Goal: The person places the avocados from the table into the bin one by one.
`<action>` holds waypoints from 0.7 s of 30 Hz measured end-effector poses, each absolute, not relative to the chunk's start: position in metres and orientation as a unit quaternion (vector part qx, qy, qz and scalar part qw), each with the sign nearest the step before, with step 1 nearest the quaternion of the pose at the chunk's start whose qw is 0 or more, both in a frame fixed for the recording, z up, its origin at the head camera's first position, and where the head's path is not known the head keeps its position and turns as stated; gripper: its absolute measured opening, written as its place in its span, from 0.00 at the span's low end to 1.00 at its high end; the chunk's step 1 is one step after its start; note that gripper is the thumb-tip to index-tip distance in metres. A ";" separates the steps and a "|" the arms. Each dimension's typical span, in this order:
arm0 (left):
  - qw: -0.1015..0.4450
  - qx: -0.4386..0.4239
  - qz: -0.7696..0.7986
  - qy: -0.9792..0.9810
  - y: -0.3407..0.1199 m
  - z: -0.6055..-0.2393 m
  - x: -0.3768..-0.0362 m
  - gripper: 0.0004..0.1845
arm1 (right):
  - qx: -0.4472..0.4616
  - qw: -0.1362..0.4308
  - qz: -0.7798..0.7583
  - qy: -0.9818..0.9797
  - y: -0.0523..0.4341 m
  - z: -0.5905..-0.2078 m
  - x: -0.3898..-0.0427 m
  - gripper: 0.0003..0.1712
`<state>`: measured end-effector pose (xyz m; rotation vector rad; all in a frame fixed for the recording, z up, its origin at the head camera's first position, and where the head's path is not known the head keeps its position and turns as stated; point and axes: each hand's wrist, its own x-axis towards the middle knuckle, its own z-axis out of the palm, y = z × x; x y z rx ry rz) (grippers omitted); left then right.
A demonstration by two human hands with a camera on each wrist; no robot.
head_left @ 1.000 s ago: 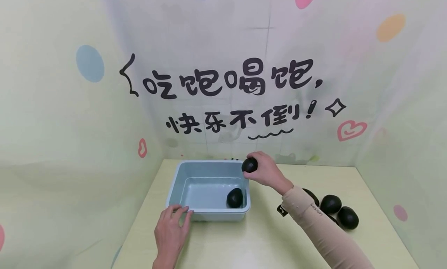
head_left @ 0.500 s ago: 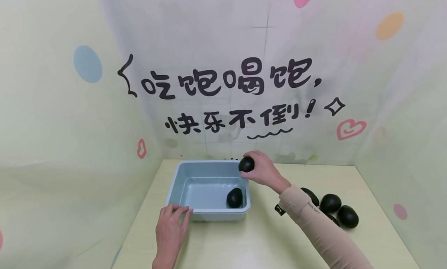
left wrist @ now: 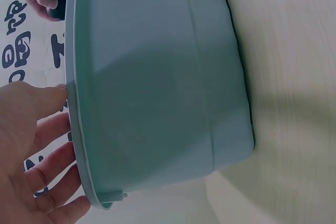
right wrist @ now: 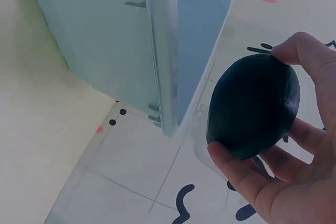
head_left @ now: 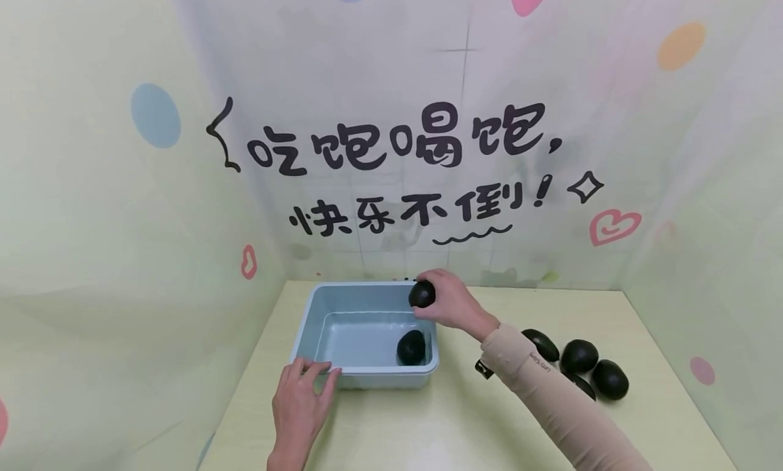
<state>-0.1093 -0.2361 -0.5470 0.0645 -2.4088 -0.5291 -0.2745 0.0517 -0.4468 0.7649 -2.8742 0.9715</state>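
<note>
We seem to be in a small staged booth rather than a lived-in room: a pale tabletop [head_left: 465, 416] at the bottom of the frame is boxed in on three sides by a printed backdrop [head_left: 391, 83] with pastel dots, pink hearts [head_left: 614, 226] and black cartoon lettering [head_left: 404, 145] across the centre of the frame.

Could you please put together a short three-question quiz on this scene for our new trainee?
1. True or false: the right hand holds a dark avocado over the far right corner of the blue tub.
2. How many avocados already lie inside the tub?
3. What does the left hand touch: A) the tub's near rim, B) the loose avocados on the table?

Key: 1 true; 2 one; 3 A.
</note>
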 end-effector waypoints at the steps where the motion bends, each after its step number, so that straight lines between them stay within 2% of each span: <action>1: 0.332 0.024 -0.202 -0.921 -0.236 -0.547 -0.110 0.12 | 0.248 0.005 0.306 -0.919 0.051 -0.447 -0.274 0.34; 21: 0.348 0.027 -0.205 -0.914 -0.235 -0.548 -0.113 0.12 | 0.268 -0.057 0.280 -0.920 0.041 -0.440 -0.280 0.32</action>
